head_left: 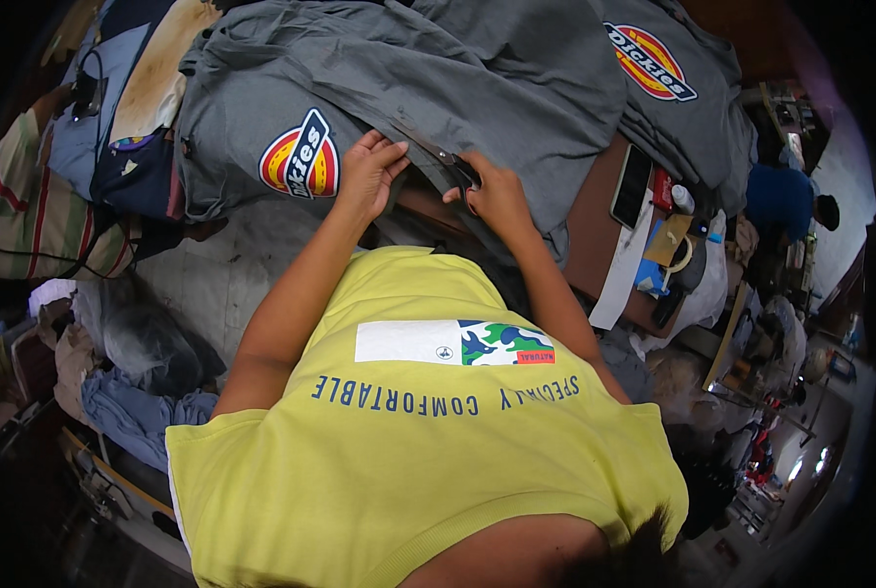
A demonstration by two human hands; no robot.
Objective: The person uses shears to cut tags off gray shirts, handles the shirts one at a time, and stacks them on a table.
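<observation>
A dark grey garment (pixel 457 78) is spread in folds over the table before me, with a red, yellow and blue oval logo (pixel 300 157) on its left part. My left hand (pixel 371 174) is closed at the near edge of the cloth, thumb against fingers, right of that logo. In my right hand (pixel 497 196) is a pair of scissors (pixel 445 156), its fingers through the dark and orange handles. The blades point up and left along the fabric edge, close to my left fingertips; how much cloth lies between them is hard to make out.
Another grey piece with a similar logo (pixel 650 62) lies at the right. Beside it on the brown table (pixel 590 230) are a phone (pixel 631 184), a white strip (pixel 622 269) and a tape roll (pixel 681 255). Striped cloth (pixel 55 216) lies left; a person in blue (pixel 781 201) is far right.
</observation>
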